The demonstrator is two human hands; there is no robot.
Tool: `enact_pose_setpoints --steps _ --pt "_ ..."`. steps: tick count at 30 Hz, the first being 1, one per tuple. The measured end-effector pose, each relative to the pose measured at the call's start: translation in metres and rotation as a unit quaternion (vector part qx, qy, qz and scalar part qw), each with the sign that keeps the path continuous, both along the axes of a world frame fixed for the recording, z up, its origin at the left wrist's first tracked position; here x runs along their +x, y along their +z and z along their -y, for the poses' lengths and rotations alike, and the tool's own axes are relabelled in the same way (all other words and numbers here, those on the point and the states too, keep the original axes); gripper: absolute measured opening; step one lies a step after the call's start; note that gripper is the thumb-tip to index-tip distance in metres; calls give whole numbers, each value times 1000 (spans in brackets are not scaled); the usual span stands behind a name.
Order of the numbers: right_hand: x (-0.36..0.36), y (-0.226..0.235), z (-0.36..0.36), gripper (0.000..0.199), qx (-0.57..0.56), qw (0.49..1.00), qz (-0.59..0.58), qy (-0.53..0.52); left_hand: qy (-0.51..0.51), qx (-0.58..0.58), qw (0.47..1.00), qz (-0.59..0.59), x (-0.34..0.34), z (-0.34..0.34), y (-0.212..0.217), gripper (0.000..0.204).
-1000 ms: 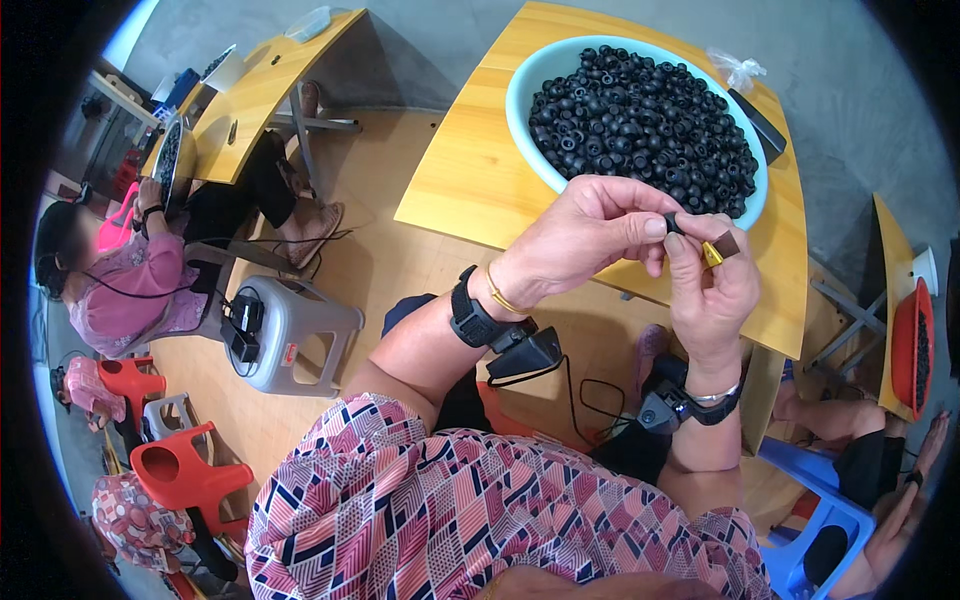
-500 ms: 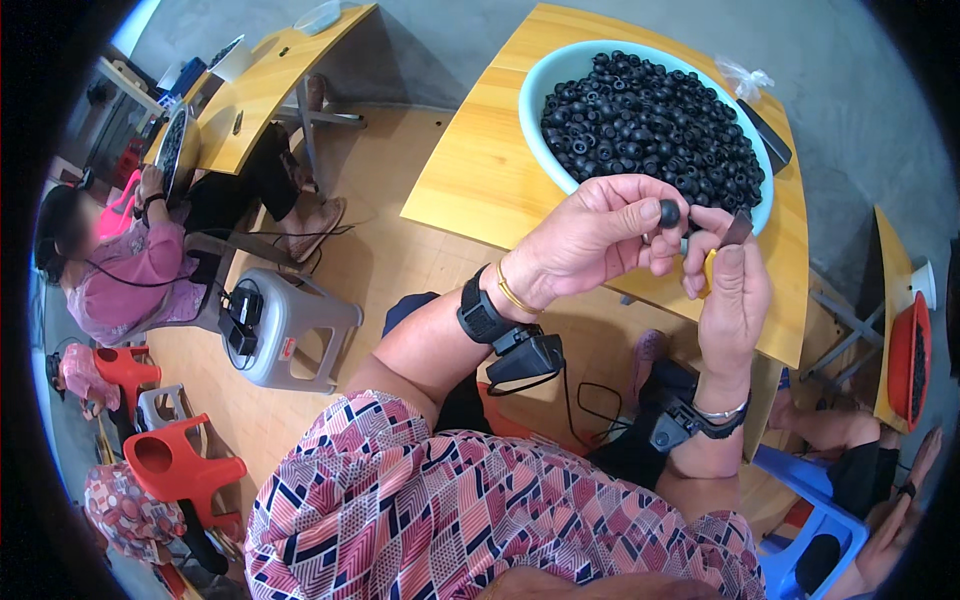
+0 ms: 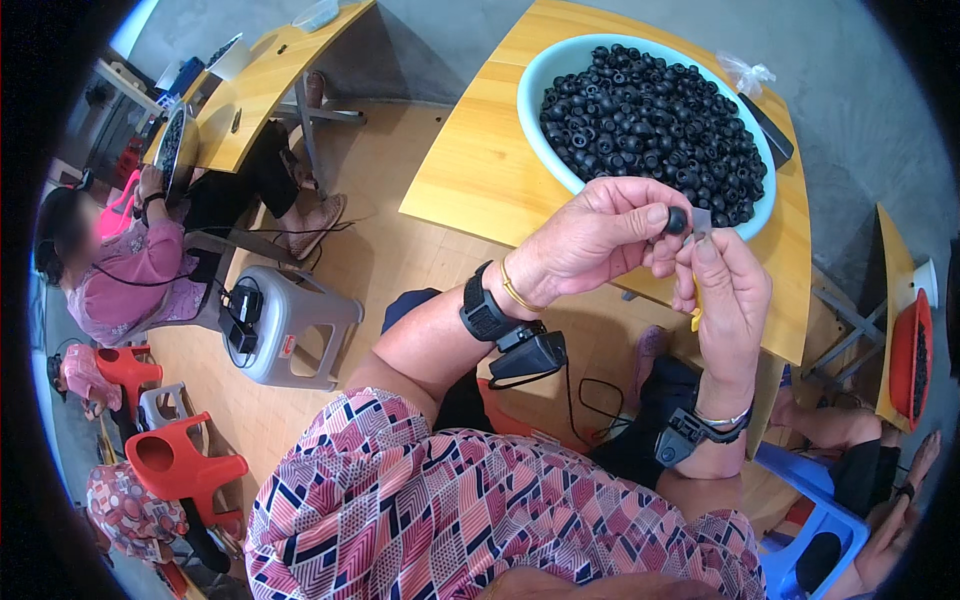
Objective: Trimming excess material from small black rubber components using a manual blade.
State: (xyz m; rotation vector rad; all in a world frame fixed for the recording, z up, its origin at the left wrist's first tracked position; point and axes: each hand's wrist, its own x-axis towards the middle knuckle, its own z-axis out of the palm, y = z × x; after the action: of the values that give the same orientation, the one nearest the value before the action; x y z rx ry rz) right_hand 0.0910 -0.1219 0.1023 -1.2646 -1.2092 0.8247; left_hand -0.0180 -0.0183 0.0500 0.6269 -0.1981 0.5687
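My left hand (image 3: 618, 228) pinches a small round black rubber part (image 3: 676, 220) between thumb and fingers, at the near edge of the bowl. Close beside it, my right hand (image 3: 733, 280) grips a small knife (image 3: 701, 219) by its yellow handle (image 3: 697, 305). The knife's flat grey blade sticks up past my right thumb and meets or nearly meets the side of the part; I cannot tell which. Behind both hands a pale turquoise bowl (image 3: 533, 118) holds a heap of similar black parts (image 3: 640, 120), many with a hole showing.
The bowl stands on a yellow wooden table (image 3: 460, 175). A clear plastic bag (image 3: 746, 74) and a black bar-shaped object (image 3: 766, 132) lie by its right side. A grey stool (image 3: 300, 325) stands to the left. Other people sit at tables on both sides.
My right hand has turned the knife, bringing its blade up and left against or close to the black part. My left hand keeps its pinch, shifted slightly right.
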Motion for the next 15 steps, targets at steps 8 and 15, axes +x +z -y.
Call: enact_pose_setpoints --steps 8,15 --pt "6 -7 -4 23 -8 1000 16 -1 14 9 1000 -26 3 -3 -7 25" --pt "2 -4 -3 23 -9 1000 15 -7 14 13 1000 -22 1 0 -3 25"
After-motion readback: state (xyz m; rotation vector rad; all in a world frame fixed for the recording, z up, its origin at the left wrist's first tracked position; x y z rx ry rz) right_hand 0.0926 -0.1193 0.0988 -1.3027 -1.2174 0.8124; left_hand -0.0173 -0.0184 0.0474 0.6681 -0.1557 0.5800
